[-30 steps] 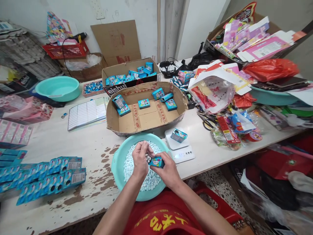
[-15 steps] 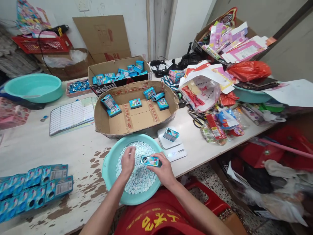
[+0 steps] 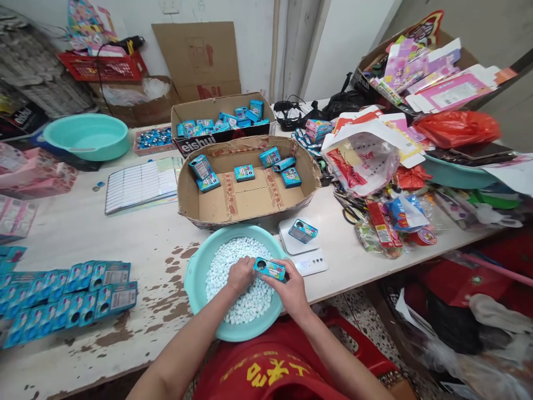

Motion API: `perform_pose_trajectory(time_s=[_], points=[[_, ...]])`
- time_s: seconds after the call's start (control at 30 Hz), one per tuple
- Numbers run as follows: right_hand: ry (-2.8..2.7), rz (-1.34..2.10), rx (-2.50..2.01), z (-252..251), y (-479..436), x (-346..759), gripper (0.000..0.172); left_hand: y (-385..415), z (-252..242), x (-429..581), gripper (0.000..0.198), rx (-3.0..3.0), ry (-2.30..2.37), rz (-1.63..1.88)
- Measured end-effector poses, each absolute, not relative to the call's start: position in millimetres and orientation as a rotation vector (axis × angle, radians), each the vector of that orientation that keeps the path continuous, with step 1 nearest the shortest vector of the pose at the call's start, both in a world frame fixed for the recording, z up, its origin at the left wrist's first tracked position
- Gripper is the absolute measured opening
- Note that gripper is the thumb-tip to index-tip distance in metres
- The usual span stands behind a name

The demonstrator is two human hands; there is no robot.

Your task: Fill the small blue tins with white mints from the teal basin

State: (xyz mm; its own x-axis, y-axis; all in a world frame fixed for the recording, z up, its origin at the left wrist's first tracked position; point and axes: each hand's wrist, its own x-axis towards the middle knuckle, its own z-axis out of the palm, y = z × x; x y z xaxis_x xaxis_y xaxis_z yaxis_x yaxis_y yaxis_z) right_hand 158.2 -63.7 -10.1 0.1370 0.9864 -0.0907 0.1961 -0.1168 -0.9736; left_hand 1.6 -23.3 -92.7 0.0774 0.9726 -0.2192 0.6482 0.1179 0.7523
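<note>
My right hand [image 3: 292, 288] grips a small blue candy box [image 3: 270, 269], which lies nearly flat above the bowl with its printed side up and a round dark hole near its left end. Against that left end rests my left hand [image 3: 241, 276], fingers curled together; what is in them is hidden. Below both hands, a turquoise bowl [image 3: 195, 278] holds many small white candies [image 3: 227, 255]. Just behind my right hand, another blue box [image 3: 303, 230] stands on a white digital scale [image 3: 287, 236].
Behind the bowl, an open cardboard tray [image 3: 250, 208] contains several blue boxes. Rows of blue boxes [image 3: 83, 294] stand at the left. Farther back are a fuller carton [image 3: 220, 103] and another turquoise basin [image 3: 87, 136]. Scissors [image 3: 352, 208] and packaging scraps [image 3: 383, 222] lie right.
My left hand has moved from over the candies to the left end of the held box, fingers now touching there. My right hand keeps its grip. The whole view has shifted a little.
</note>
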Motion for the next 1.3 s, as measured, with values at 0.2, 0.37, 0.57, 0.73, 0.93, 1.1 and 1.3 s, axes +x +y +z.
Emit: perform_pose_trajectory(time_s=[0.2, 0.37, 0.57, 0.73, 0.93, 1.1, 1.3], points=[[-1.304, 1.035, -1.509, -14.7, -64.7, 153.2, 0.029, -20.2, -46.0, -0.7, 0.029, 1.060, 1.660, 0.936], [-1.481, 1.026, -1.546, -21.0, -61.5, 136.0, 0.030, -23.3, 8.9, 6.9, 0.019, 0.442, 1.155, 1.376], [-1.589, 0.989, -1.515, -4.8, -60.8, 123.4, 0.031, -18.9, 18.4, 14.1, 0.024, 0.490, 1.248, 1.529], [-1.614, 0.942, -1.501, 7.1, -59.6, 124.9, 0.027, -15.9, 25.0, 16.3, 0.033, 0.371, 1.263, 1.519], [-1.563, 0.978, -1.446, 7.5, -57.6, 129.2, 0.027, -16.0, 31.0, 23.5, 0.038, 0.403, 1.271, 1.506], [-1.522, 1.005, -1.454, 12.4, -59.5, 131.7, 0.028, -15.2, 35.3, 27.7, 0.036, 0.423, 1.292, 1.539], [-1.484, 0.998, -1.398, 17.1, -59.3, 136.3, 0.030, -14.4, 37.5, 30.5, 0.038, 0.459, 1.284, 1.533]])
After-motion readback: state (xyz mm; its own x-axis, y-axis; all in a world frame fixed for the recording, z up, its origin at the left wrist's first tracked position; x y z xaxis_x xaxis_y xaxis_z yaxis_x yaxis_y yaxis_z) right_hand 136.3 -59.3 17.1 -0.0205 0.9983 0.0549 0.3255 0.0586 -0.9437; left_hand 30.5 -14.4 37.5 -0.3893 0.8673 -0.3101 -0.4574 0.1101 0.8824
